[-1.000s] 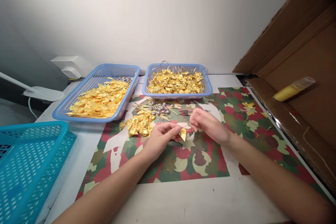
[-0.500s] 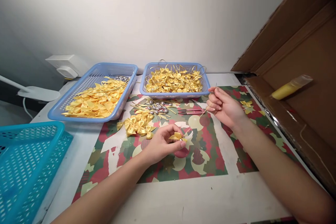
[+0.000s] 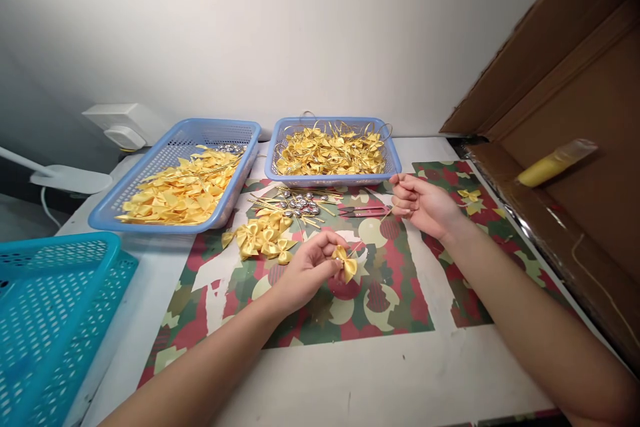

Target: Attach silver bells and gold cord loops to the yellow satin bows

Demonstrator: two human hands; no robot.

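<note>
Left hand comes first, nearly closed, its thumb and forefinger pinching a yellow bow that sticks out to the right of the fingertips, above the patterned paper. The bow's long axis slants, one loop pointing away and leftward, the other toward the near edge and a little right; what looks like a silver bead sits by the thumb tip. A thin cord leaves the bow on its far right side, though it is too fine to follow all the way. Farther off and to the right, well apart from the left hand, the right hand has its fingers curled and its thumb closed on them, with bits of cord showing above and below. So the bow lies against the left hand, while the right is at the far end of that slant, which I judge to be the relation that counts. Beyond the left hand lies a heap of bows; past it are silver beads, with small scissors just left of the right hand. A blue basket of bows stands behind them.
</note>
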